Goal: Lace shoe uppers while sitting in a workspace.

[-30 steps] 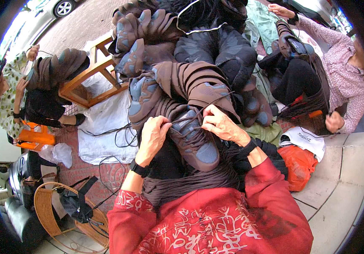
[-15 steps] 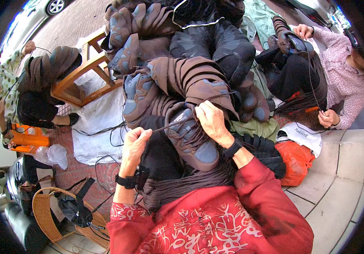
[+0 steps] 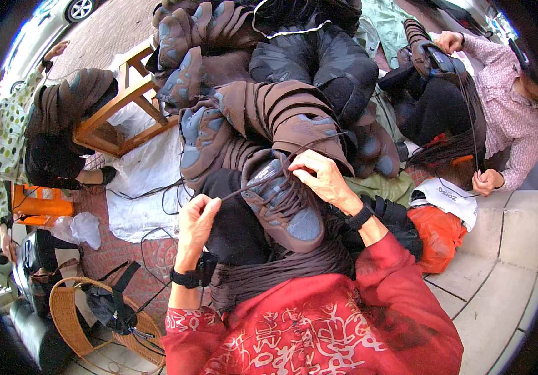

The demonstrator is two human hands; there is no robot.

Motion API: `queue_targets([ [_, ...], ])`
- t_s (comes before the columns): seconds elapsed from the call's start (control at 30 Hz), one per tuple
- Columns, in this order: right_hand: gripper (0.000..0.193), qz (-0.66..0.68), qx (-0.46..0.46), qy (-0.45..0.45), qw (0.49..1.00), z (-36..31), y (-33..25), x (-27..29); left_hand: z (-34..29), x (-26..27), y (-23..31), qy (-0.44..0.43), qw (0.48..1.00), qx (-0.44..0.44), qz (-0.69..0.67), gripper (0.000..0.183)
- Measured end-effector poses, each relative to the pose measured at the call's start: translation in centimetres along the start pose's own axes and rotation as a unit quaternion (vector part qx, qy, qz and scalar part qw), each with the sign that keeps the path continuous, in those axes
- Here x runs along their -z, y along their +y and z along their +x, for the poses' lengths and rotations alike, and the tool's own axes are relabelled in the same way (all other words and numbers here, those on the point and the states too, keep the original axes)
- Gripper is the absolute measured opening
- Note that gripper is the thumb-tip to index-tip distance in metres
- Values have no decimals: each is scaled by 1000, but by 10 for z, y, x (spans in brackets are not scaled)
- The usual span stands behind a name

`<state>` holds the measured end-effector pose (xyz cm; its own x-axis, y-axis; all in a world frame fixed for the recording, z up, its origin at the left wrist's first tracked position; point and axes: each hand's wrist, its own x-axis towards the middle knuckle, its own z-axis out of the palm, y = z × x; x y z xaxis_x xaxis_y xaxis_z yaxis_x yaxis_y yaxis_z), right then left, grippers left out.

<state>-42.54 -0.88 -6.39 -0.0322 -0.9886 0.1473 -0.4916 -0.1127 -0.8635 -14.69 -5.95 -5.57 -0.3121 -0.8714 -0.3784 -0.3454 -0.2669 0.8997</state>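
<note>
On my lap lies a brown and blue-grey shoe upper (image 3: 297, 219), its toe pointing toward me and its lace partly threaded across the front. My left hand (image 3: 198, 219) is closed in a pinch on a dark shoelace, drawn taut from the upper out to the left. At the upper's opening my right hand (image 3: 324, 178) also pinches a dark lace, with a stretch of it standing up past the fingers. A thick bundle of brown laces (image 3: 281, 281) lies across my lap. Beyond the upper sits a stack of similar uppers (image 3: 281, 112).
More shoe uppers (image 3: 200, 28) are heaped at the far side. A wooden stool frame (image 3: 103, 134) stands left, a wicker chair (image 3: 62, 300) lower left, an orange bag (image 3: 437, 237) right. Two co-workers sit at the sides; the right one's hand (image 3: 486, 182) holds a lace.
My right hand has shifted slightly, its fingers now pinching closer at the upper's opening with a lace raised. My left hand keeps its hold. The left co-worker's arms have spread apart.
</note>
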Motion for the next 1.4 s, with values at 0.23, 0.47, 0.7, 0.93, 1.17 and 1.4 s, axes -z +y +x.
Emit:
queue_targets([
  [0.23,9,-55,70,25,996,-4,6,-4,-8,-6,0,194,899,-235,313,26],
  [0.47,11,90,-47,52,993,-7,9,-17,-8,-14,6,177,912,-246,276,14],
  [0.7,14,-39,103,60,992,-7,15,-12,-11,-33,9,123,939,-236,216,12],
  [0.93,14,-177,289,-4,941,7,20,-6,-6,-37,13,130,940,-235,212,12],
  [1.17,10,-149,262,-173,938,21,19,12,22,-39,16,84,951,-222,196,15],
  [1.4,16,167,-192,-5,967,-10,8,-8,30,-37,21,12,934,-240,266,13],
])
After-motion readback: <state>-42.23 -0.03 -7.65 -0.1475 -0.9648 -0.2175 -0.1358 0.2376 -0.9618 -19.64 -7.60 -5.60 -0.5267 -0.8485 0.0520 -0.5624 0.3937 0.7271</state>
